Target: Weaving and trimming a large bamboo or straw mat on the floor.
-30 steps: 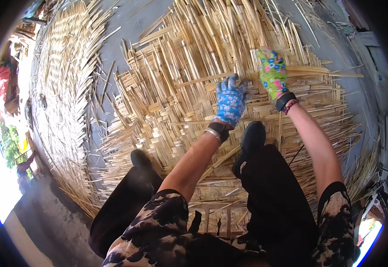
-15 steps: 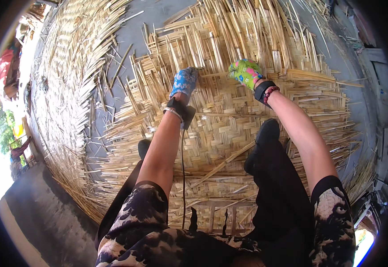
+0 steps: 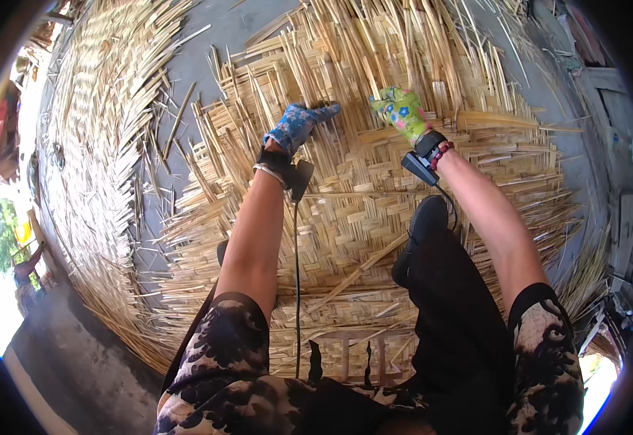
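A mat of flat, straw-coloured split strips (image 3: 360, 206), perhaps bamboo, lies woven in front of me, its loose strip ends spreading at the far side. My left hand (image 3: 294, 129), in a blue floral glove, rests on the far part of the weave. One of its fingers stretches to the right across the upright strips. To its right, my right hand (image 3: 402, 114) wears a green floral glove. Its fingers are drawn together low over the strips, pointing left; whatever they grip is hidden. A gap of bare weave separates the two hands.
Another woven mat (image 3: 88, 159) lies to the left, beyond a strip of grey floor (image 3: 158, 239) with loose slivers. My dark shoe (image 3: 429, 217) stands on the mat. A black cable (image 3: 298, 290) hangs from my left wrist. A low grey wall (image 3: 77, 355) is at lower left.
My left hand has shifted slightly left and turned, with a finger now stretched out to the right. My right hand stays near the same strips and has tilted a little.
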Available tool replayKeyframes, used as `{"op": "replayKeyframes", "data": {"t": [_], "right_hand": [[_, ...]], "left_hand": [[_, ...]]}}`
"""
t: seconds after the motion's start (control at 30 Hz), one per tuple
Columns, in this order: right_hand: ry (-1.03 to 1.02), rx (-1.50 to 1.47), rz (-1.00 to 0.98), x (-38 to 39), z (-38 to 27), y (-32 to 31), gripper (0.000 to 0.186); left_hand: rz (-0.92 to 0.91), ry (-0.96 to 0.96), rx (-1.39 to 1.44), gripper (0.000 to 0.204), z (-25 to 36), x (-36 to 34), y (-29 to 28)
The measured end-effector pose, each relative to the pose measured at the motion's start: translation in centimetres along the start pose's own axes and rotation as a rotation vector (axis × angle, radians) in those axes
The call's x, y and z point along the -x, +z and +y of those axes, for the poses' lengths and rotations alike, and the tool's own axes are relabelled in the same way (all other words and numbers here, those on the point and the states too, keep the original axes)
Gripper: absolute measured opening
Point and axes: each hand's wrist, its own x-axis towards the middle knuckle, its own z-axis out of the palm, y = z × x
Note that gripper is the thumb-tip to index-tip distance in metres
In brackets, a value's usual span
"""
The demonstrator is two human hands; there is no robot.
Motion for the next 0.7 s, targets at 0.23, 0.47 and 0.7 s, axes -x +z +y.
{"op": "replayKeyframes", "data": {"t": [0.23, 0.47, 0.7], "right_hand": [[-0.095, 0.611, 0.076, -0.1, -0.1, -1.2, 0.023], [0.229, -0.042, -0.21, -2.0, 2.9, -3.5, 0.039], [-0.208, 0.685, -0.089, 0.0, 4.3, -0.8, 0.02]], "left_hand": [[-0.086, 0.298, 0.238, 0.026, 0.4, 1.1, 2.4], [0.084, 0.618, 0.005, 0.033, -3.9, -0.4, 2.1], [0.444, 0.356, 1.03, 0.024, -5.0, 2.5, 4.5]]}}
